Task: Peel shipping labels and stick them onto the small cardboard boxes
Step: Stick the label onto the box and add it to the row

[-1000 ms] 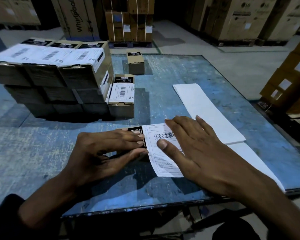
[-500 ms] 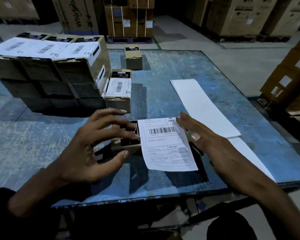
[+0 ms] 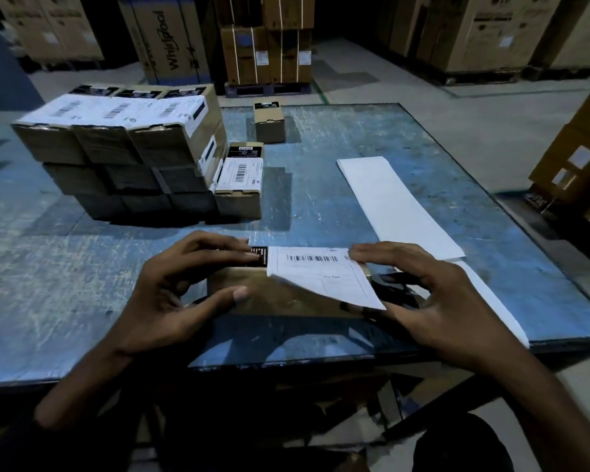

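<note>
Cardboard small brown box [image 3: 269, 294] | left hand [image 3: 171, 287] grips box | right hand [image 3: 423, 294] pinches white barcode shipping label [image 3: 321, 277] | risk: near overhang creases if folded unevenly

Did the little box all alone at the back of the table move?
No. The lone box sits at the blue table's far edge, as before.

The small cardboard box [image 3: 269, 294] I'm working on lies on its side near the front edge of the worktop, brown face towards me, a black printed panel on top. A white shipping label [image 3: 321, 277] with a barcode is stuck across its top right end, its lower flap hanging loose over the front face. The white label strip [image 3: 395, 206] lies flat to the right.
</note>
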Demonstrator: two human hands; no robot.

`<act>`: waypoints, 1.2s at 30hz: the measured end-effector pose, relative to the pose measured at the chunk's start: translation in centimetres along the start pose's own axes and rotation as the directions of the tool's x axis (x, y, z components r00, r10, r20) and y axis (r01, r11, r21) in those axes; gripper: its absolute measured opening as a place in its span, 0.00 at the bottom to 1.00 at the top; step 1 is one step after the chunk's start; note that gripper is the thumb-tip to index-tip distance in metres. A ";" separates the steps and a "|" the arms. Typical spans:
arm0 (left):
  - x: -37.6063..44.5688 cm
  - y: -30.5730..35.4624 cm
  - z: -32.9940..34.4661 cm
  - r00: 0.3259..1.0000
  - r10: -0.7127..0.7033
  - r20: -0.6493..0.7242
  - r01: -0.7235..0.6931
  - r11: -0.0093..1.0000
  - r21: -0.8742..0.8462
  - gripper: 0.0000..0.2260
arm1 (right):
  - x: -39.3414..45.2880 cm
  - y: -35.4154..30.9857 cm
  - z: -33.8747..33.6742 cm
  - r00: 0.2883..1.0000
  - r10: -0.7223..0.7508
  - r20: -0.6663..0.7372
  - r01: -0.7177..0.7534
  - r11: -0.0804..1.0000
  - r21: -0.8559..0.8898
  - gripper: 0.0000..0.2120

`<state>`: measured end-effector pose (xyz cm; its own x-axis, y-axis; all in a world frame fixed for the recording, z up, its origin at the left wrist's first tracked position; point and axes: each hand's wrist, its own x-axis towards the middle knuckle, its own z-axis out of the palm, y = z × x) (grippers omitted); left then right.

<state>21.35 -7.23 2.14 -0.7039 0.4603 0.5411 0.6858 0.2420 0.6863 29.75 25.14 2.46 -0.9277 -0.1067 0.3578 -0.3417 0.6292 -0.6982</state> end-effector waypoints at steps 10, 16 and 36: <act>0.1 3.1 1.6 0.917 -0.313 -0.246 0.214 0.908 -0.359 0.08 | 0.1 -2.3 0.3 0.991 0.120 0.055 -0.132 0.894 0.428 0.11; 0.7 2.3 2.5 0.815 -0.495 -0.301 0.357 0.838 -0.413 0.06 | 1.5 -1.8 1.5 0.938 0.305 0.162 -0.344 0.790 0.507 0.10; 3.8 2.9 1.7 0.927 -0.367 0.076 0.368 0.930 -0.001 0.24 | 2.7 -2.3 1.3 0.958 0.240 0.158 -0.286 0.838 0.465 0.17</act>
<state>20.99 -3.30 5.32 -0.8904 0.4025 0.2127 0.3782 0.3941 0.8376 27.79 22.46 4.24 -0.9943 -0.0731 0.0774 -0.0907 0.2001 -0.9756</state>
